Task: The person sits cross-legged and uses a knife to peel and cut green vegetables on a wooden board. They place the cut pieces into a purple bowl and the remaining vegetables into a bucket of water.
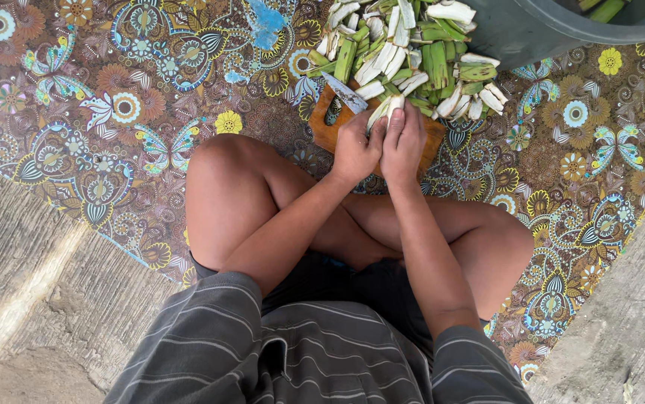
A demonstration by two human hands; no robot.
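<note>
Gripping a knife (pixel 345 93) in my left hand (pixel 356 148), my right hand (pixel 402 142) clasps a half-peeled green banana (pixel 384 109); the peel heap (pixel 401 49) is already large.

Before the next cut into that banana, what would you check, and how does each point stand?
1. Knife gripped by left hand: ok.
2. Peeled banana held in right hand: ok.
3. Fingertips away from the blade edge: cannot tell, both hands are pressed together.
4. Wooden cutting board under the hands: ok.
5. Free board space: not ok, the pile of peels and pieces crowds it.
6. Grey tub close by: ok.
</note>
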